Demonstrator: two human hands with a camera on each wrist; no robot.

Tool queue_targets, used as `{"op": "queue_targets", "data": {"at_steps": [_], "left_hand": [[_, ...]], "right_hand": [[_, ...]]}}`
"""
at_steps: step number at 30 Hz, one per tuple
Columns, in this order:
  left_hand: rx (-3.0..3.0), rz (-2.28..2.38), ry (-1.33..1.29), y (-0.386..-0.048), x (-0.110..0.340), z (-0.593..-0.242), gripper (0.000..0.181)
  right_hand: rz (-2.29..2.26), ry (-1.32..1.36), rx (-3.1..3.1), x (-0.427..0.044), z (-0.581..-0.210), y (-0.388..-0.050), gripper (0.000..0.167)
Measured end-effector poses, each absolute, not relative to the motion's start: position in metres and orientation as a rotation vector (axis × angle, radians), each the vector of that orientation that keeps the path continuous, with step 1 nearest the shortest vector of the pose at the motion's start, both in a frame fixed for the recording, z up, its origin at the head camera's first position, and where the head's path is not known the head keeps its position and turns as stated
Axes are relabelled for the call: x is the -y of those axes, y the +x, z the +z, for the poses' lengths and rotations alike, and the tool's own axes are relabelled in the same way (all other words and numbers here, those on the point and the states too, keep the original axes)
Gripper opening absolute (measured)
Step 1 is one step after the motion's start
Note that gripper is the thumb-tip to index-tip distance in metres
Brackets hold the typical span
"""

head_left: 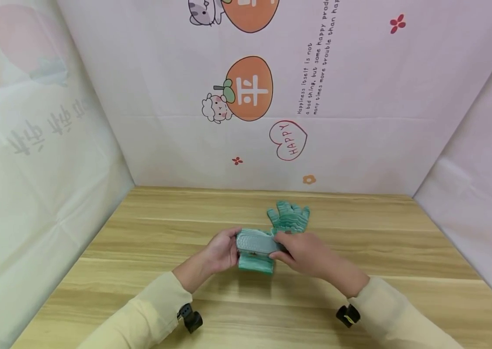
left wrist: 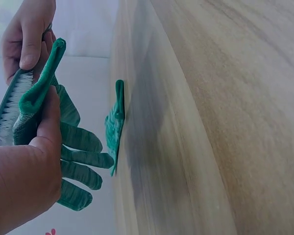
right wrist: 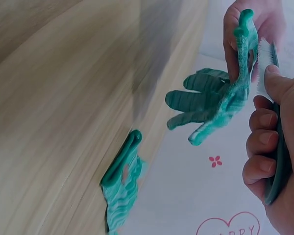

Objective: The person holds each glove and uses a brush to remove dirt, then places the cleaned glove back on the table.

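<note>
My left hand (head_left: 224, 251) holds a green striped knit glove (head_left: 256, 264) above the table, its cuff between thumb and fingers. In the left wrist view the glove's fingers (left wrist: 81, 159) hang loose past the hand. My right hand (head_left: 308, 254) grips a brush (head_left: 256, 242) with a grey-green back. Its white bristles (left wrist: 15, 105) face the glove's cuff side, close against it; whether they touch I cannot tell. In the right wrist view my fingers wrap round the brush handle (right wrist: 280, 171). A second green glove (head_left: 291, 218) lies on the table beyond the hands.
A wood-grain table (head_left: 150, 291) spreads beneath the hands. White printed cloth (head_left: 176, 145) with cartoon fruit and lettering stands along its back edge, with plain-looking cloth walls at both sides. Black wrist devices (head_left: 190, 318) are worn over the light sleeves.
</note>
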State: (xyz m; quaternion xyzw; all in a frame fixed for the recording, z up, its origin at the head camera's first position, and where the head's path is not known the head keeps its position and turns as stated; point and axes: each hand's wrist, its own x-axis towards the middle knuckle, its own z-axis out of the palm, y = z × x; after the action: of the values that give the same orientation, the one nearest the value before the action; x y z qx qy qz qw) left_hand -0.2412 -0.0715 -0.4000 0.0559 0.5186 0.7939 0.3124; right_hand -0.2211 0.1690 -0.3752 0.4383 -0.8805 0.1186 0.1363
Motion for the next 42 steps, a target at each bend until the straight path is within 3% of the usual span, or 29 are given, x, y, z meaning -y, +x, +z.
{"op": "queue_targets", "data": {"at_steps": [26,42], "left_hand": [[-1.361,2.113,0.122,-0.245,0.080,-0.402,0.042],[-1.373,2.125,0.066,-0.242,0.069,-0.402,0.044]], "right_hand": [[0.454,1.186,2.690,-0.198,-0.383,-0.219,0.021],[0.386,1.275,2.631,-0.159,-0.371,-0.226,0.022]]}}
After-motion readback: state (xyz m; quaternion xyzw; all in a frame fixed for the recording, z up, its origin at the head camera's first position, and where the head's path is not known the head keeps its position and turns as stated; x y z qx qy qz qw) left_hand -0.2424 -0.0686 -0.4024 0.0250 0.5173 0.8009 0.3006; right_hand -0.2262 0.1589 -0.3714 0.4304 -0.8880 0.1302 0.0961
